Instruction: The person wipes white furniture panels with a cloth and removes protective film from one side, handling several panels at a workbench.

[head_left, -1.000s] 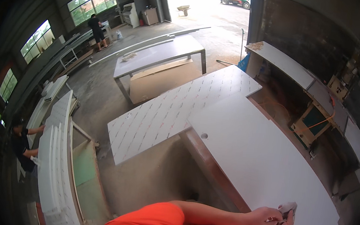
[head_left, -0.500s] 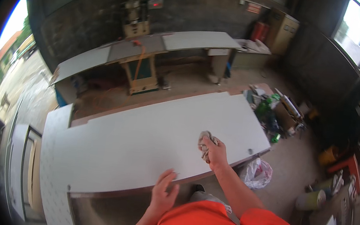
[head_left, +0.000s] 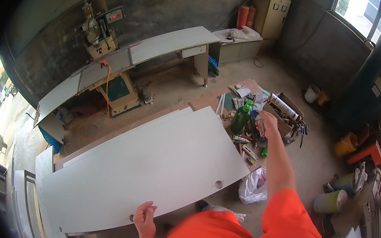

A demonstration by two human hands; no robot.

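Observation:
My right hand [head_left: 269, 122] reaches over the clutter at the far right end of the white panel, closed on a crumpled rag [head_left: 260, 125], only partly visible. Just left of it stands a green spray bottle [head_left: 241, 118]. A white tube [head_left: 285, 106] lies across a cardboard box [head_left: 285, 131] behind the hand. My left hand [head_left: 145, 221] is at the near edge of the large white panel [head_left: 149, 154], its fingers curled in towards the thumb. Whatever they may pinch is too small to make out. Close to that hand, a round hole [head_left: 132, 217] shows in the panel.
A white plastic bag [head_left: 253, 186] hangs by the panel's right corner. Along the back wall runs a long bench [head_left: 175, 46] with a machine [head_left: 98, 33]. Red fire extinguishers [head_left: 243, 17] stand beside a cabinet [head_left: 269, 13]. At right are a dark green tank [head_left: 368, 83] and an orange stand [head_left: 371, 158].
My right hand has carried the rag from above the panel to the clutter on the right. My left fingers have curled in. The view has swung to the right.

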